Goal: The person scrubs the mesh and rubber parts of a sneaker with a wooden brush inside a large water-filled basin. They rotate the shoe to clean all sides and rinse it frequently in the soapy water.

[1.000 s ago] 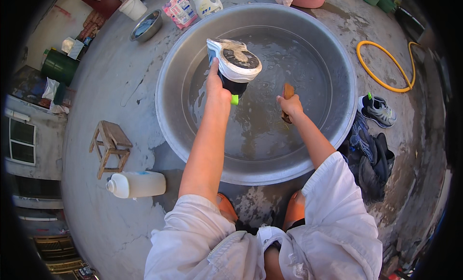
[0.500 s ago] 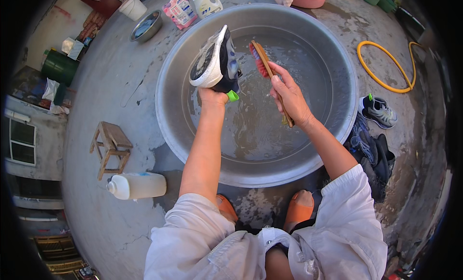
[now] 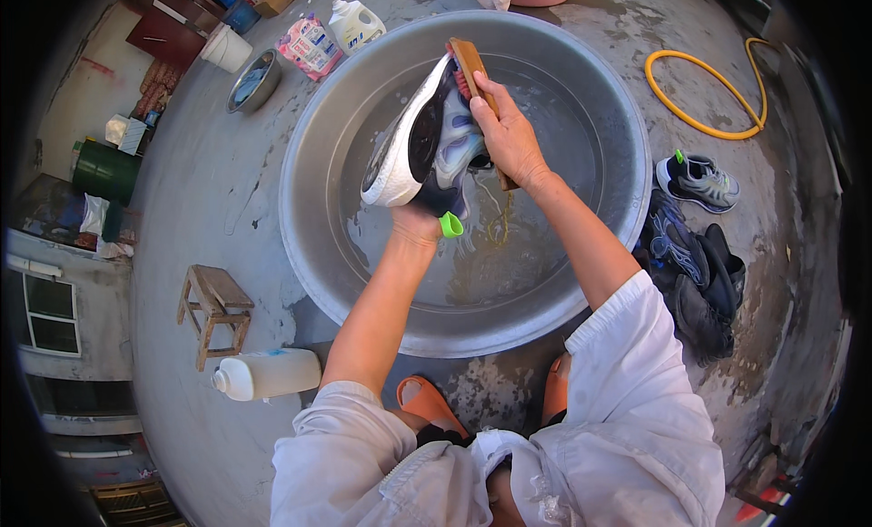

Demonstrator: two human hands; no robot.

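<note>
A sneaker [image 3: 420, 141] with a thick white sole, dark and grey-blue upper and a green heel tab is held up over a large round metal basin [image 3: 304, 177]. My left hand [image 3: 417, 222] grips it from below at the heel, fingers mostly hidden behind the shoe. In my right hand [image 3: 514, 138] is a wooden scrubbing brush [image 3: 473, 62], fingers closed round its handle. Its reddish bristles meet the shoe's upper near the toe. Cloudy water [image 3: 472, 273] lies in the basin, and yellowish laces or strands hang by the shoe.
At the right lie a matching sneaker [image 3: 699, 182], several dark shoes [image 3: 699, 282] and a yellow hose [image 3: 695, 128]. To the left are a wooden stool [image 3: 216, 302] and a white jug [image 3: 267, 374]. Detergent containers [image 3: 356, 25] and a small metal bowl [image 3: 255, 77] stand beyond.
The brush has moved left and up from over the water onto the sneaker. The sneaker has tilted and turned, showing more of its upper. The view has shifted slightly.
</note>
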